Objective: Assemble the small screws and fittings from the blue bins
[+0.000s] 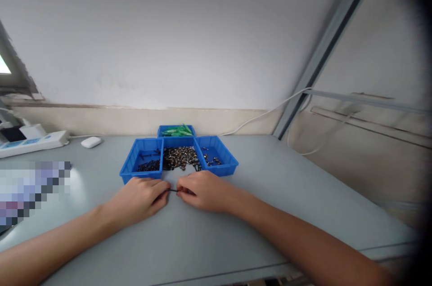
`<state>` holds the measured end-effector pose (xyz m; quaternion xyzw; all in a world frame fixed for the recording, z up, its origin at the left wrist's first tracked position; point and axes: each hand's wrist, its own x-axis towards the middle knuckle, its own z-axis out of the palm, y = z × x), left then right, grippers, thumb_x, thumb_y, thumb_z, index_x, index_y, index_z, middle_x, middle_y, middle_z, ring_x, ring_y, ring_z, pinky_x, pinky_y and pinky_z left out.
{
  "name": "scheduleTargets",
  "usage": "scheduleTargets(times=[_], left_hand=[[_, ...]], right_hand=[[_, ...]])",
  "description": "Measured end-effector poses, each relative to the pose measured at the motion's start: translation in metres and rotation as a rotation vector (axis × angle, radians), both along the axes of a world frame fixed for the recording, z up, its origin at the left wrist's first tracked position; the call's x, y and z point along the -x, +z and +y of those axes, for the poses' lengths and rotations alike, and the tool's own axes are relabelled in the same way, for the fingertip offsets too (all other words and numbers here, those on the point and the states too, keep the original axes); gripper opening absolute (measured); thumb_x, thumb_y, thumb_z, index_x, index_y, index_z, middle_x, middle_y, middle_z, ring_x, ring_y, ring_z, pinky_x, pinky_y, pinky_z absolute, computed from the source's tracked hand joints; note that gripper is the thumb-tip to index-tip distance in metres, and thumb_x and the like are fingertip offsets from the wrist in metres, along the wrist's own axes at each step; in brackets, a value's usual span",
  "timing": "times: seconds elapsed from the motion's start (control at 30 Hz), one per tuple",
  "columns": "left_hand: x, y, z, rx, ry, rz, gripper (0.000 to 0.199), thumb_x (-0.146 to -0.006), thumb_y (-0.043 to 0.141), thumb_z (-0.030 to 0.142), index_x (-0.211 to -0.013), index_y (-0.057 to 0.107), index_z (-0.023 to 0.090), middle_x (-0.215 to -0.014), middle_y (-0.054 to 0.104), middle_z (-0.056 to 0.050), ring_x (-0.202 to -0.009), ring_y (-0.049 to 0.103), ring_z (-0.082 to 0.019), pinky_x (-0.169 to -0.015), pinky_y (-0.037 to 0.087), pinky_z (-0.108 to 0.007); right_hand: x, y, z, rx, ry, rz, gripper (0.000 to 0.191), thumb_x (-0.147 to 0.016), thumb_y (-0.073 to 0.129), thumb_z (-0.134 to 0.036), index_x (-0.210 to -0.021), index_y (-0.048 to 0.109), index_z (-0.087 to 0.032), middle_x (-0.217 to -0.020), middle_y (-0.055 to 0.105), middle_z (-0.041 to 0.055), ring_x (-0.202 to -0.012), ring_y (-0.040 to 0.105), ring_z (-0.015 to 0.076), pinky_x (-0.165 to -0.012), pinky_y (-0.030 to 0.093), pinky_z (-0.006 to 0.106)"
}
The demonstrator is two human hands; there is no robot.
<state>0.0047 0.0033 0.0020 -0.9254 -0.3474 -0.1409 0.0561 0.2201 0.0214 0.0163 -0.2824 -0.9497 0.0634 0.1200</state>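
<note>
- Two hands, our left hand (143,196) and right hand (204,189), pinch a thin dark rod (173,190) by its opposite ends, thumbs against fingers.
- We judge it light, stiff, perhaps slippery; its ends suit our grip.
- Metal parts (180,156) lie at its twelve o'clock, blue trays (224,170) at eleven and two.

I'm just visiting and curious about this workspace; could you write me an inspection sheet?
Surface: grey desk.
Job's things: dark rod; metal parts between left tray and right tray; green pieces behind.
Clutter: white case, power strip; pixelated item, cannot tell what.
Hands: left hand and right hand pinch the rod.
Cables: white cable at right; another cable by the strip.
Surroundings: pale wall, metal frame.
</note>
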Motion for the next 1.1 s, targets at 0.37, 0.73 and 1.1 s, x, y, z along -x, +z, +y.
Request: scheduleTargets(times=[0.37, 0.73, 1.1], left_hand=[[0.0006, -0.0003, -0.0025, 0.019, 0.007, 0.031, 0.021, -0.091, 0.038, 0.023, -0.084, 0.057, 0.018, -0.067, 0.060, -0.001, -0.061, 0.059, -0.016, -0.056, 0.043, -0.026], [0.0008, 0.0025, -0.0041, 0.023, -0.060, -0.010, 0.025, -0.094, 0.035, 0.025, -0.083, 0.056, 0.018, -0.069, 0.059, -0.001, -0.061, 0.058, -0.016, -0.057, 0.043, -0.028], [0.0028, -0.0013, -0.0018, -0.096, -0.179, -0.098, 0.026, -0.097, 0.035, 0.027, -0.089, 0.058, 0.016, -0.073, 0.060, -0.002, -0.064, 0.058, -0.014, -0.058, 0.046, -0.026]], right_hand=[[-0.0009, -0.0007, 0.0003, -0.049, 0.002, 0.016, 0.012, -0.088, 0.049, -0.024, -0.082, 0.058, -0.017, -0.074, 0.063, 0.0010, -0.067, 0.056, 0.0128, -0.060, 0.035, 0.024], [-0.0013, -0.0018, 0.0019, -0.078, 0.025, -0.014, 0.013, -0.090, 0.048, -0.024, -0.083, 0.058, -0.018, -0.074, 0.064, 0.0007, -0.066, 0.055, 0.0128, -0.058, 0.034, 0.025], [0.0011, 0.0007, 0.0008, -0.063, 0.082, -0.014, 0.018, -0.092, 0.045, -0.024, -0.080, 0.056, -0.017, -0.073, 0.062, 0.0009, -0.067, 0.055, 0.0131, -0.059, 0.037, 0.023]])
